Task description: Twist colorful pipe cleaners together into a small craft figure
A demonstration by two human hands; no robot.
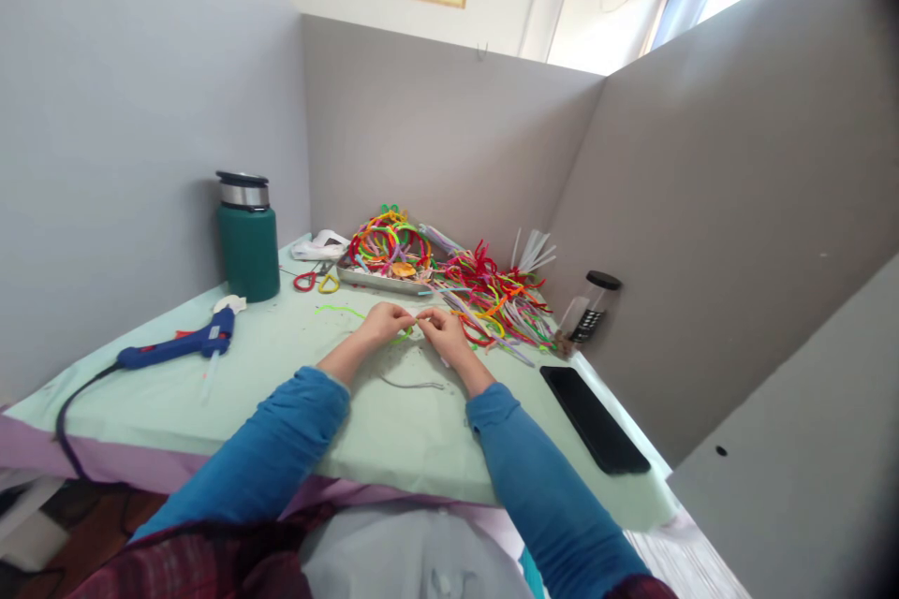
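Observation:
My left hand is closed in a pinch on a bright green pipe cleaner, whose long free end runs out to the left over the table. A curved bit of it shows below my fingers. Fingertip to fingertip with it, my right hand is also pinched, at the same spot on the pipe cleaner; the exact grip is hidden by the fingers. Nearer to me, between my forearms, a thin grey pipe cleaner lies loose on the pale green tablecloth.
Behind my hands are a metal tray of colourful rings and a heap of pipe cleaners. On the left stand a green bottle and a blue glue gun. A black phone lies right, near a clear bottle. Grey partitions enclose the table.

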